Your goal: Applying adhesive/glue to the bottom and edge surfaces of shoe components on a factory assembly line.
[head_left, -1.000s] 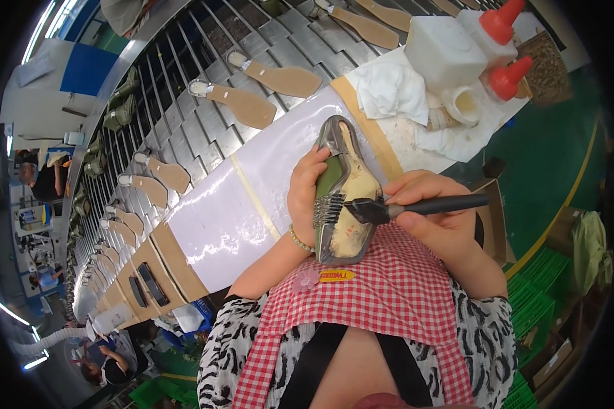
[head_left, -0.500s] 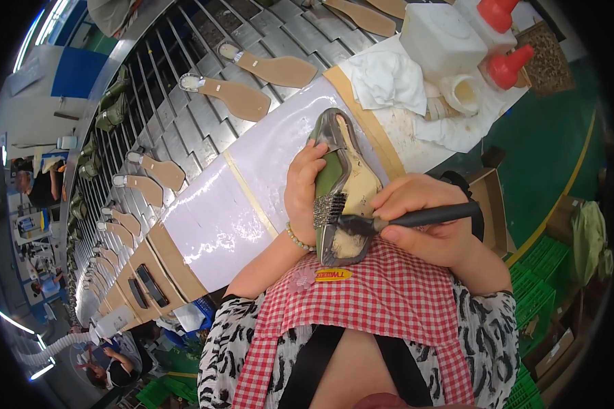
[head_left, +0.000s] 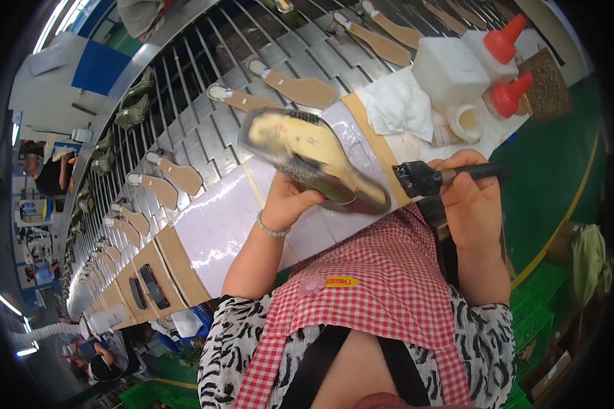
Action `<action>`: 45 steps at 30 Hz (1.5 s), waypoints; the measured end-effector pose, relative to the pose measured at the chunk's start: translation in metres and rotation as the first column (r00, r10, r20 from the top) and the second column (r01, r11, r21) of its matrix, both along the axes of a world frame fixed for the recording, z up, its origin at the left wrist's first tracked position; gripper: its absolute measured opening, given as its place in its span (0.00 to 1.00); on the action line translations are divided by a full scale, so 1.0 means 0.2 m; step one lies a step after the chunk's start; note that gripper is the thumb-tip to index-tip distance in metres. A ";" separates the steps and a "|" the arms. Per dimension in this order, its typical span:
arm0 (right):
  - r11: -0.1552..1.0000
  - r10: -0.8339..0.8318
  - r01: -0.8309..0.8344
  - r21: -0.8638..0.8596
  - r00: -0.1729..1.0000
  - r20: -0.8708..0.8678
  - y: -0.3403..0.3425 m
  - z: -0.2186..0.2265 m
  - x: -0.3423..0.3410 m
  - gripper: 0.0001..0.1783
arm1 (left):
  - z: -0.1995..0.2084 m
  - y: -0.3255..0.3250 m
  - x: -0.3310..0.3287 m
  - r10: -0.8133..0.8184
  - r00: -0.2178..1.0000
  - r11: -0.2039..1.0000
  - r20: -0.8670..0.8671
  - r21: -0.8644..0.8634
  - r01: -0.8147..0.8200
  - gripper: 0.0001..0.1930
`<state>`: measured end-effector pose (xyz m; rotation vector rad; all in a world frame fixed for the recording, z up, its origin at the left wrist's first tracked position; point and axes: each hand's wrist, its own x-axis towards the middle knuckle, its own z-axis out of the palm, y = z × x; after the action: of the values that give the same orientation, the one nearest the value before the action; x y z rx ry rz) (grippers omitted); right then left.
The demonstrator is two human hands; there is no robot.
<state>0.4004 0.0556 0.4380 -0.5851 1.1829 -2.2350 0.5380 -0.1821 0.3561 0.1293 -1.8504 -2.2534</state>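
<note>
My left hand [head_left: 285,204] is wrapped round a dark green shoe [head_left: 320,151], raised over the work surface with its underside turned up. The underside is pale yellow, with a dark band along the edges and a textured dark strip on one side. Away from the shoe, on its right, my right hand [head_left: 472,194] grips a brush [head_left: 423,180] by its black handle. Its dark, clumped bristles point left toward the shoe and do not touch it. Parts of my left fingers are hidden behind the shoe.
A slatted metal conveyor [head_left: 205,129] bears brown soles [head_left: 300,90] and green shoes [head_left: 131,112]. At the right stand a white cloth [head_left: 397,105], an open jar [head_left: 468,121] and white bottles [head_left: 450,71] with red spouts [head_left: 506,39]. Green crates [head_left: 535,313] are on the floor.
The shoe has been lifted and turned, its one end now toward the far left. My right hand has drawn the brush off the shoe, to the right and farther away from my body.
</note>
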 end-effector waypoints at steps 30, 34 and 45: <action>0.982 0.030 0.108 0.153 0.717 -0.697 -0.09 0.04 0.00 0.10 | 0.12 0.09 -0.10 -0.541 0.823 0.841 0.172 0.130 0.525 0.47; 0.977 0.192 -0.058 0.206 0.662 -0.724 -0.03 0.04 0.00 0.10 | 0.13 0.10 -0.11 -0.578 0.782 0.816 0.234 0.175 0.551 0.48; 0.522 -0.059 0.699 0.489 0.602 -0.797 0.27 -0.03 -0.51 0.11 | -0.16 0.09 0.06 -0.191 0.954 0.963 0.231 0.235 0.136 0.50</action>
<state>0.2992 0.1098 0.4320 -0.8566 2.7833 -1.4683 0.5492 -0.1637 0.3232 0.3235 -1.7832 -2.6616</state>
